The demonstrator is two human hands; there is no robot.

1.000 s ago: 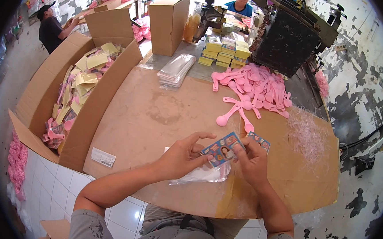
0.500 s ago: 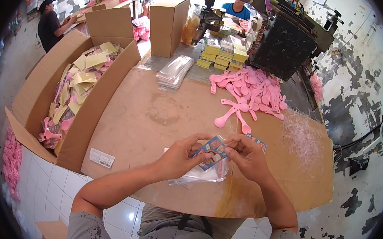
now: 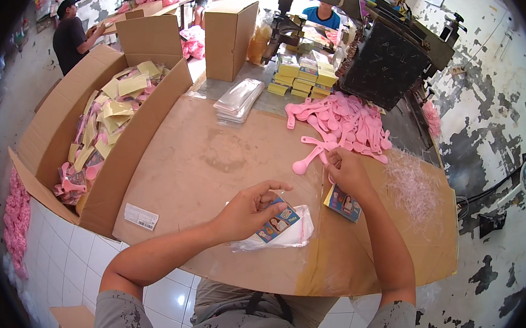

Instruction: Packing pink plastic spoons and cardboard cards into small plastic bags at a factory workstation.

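The left hand [image 3: 249, 210] pinches a small printed card [image 3: 277, 222] against a clear plastic bag [image 3: 291, 234], pressing both onto the counter [image 3: 215, 154] so the bag lies flat and steady. The right hand [image 3: 347, 170] reaches away from the body, fingers closed around a pink spoon [image 3: 307, 161] at the near edge of the spoon pile [image 3: 339, 122] (within easy reach). More printed cards [image 3: 344, 203] lie just below that wrist, handy beside the bag.

Left hand [image 3: 248, 212] curled, gripping; right hand [image 3: 345, 170] reaching forward, pinching
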